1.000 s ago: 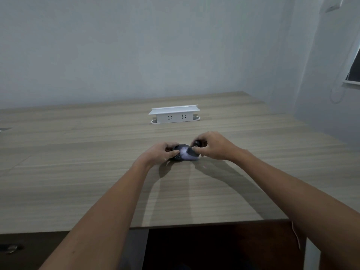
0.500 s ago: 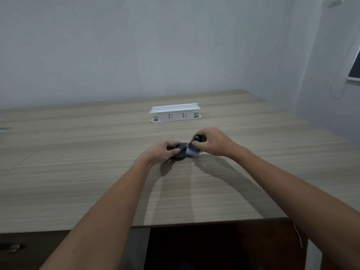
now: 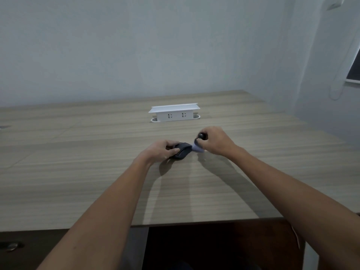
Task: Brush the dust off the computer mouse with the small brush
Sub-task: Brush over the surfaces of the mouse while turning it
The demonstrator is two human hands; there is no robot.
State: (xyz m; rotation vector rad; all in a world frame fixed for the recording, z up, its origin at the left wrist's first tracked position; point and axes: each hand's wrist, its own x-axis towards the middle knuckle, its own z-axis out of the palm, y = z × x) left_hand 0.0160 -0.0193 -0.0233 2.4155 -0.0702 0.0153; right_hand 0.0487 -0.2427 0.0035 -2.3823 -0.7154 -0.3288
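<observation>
On the wood-grain desk [image 3: 78, 172] the small dark oval computer mouse [image 3: 182, 150] lies near the middle, its long axis running from near-left to far-right. The left hand [image 3: 162, 151] pinches its left side, fingers closed on it to steady it. Just right of the mouse, the right hand [image 3: 215, 141] is closed around the small brush with a black knob handle [image 3: 201, 136], pale bristles touching the mouse's right end. The right hand is best placed to sweep leftward. Farther off stands a white socket box [image 3: 174, 114]; no writing is legible anywhere.
</observation>
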